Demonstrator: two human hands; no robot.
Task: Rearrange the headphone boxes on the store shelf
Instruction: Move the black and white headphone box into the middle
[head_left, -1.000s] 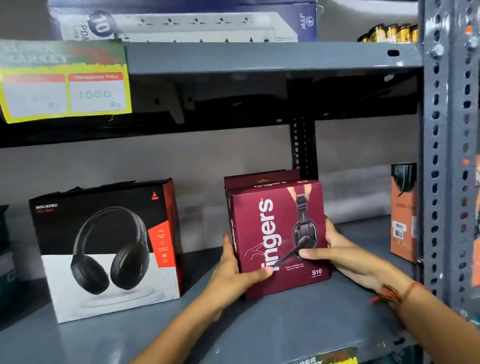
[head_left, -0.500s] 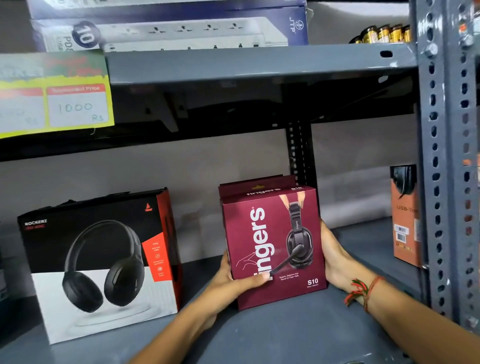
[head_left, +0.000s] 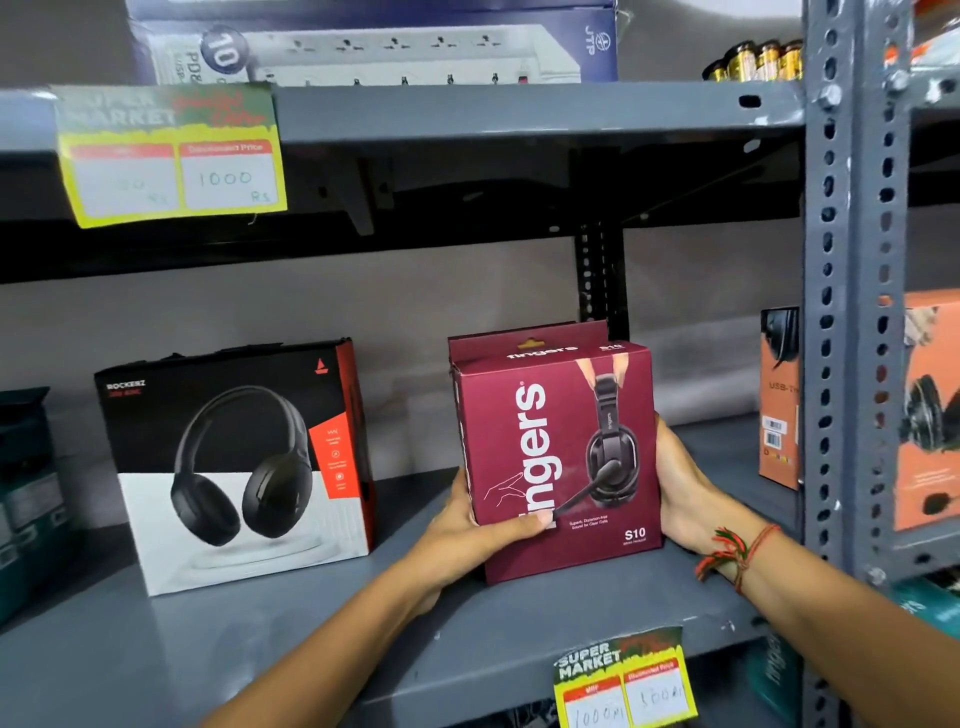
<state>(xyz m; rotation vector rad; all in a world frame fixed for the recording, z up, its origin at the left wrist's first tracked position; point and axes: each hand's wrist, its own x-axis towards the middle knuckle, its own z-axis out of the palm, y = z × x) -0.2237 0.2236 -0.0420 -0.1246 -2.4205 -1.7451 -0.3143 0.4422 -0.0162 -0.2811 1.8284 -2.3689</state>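
Observation:
A maroon headphone box (head_left: 558, 447) stands upright on the grey shelf (head_left: 311, 644), right of centre. My left hand (head_left: 475, 535) grips its lower left side, thumb across the front. My right hand (head_left: 685, 493) presses flat against its right side. A second maroon box (head_left: 524, 335) shows just behind it, mostly hidden. To the left stands a black, white and red headphone box (head_left: 234, 467), apart from my hands.
An orange headphone box (head_left: 778, 400) stands at the right by the perforated grey upright (head_left: 847, 312), with another orange box (head_left: 930, 410) beyond it. A dark teal box (head_left: 26, 493) sits far left. Price tags hang on the upper shelf edge (head_left: 171, 156) and lower shelf edge (head_left: 623, 680).
My right hand has shifted from the box's front to flat against its right side. The view has tilted down, bringing the lower price tag into sight.

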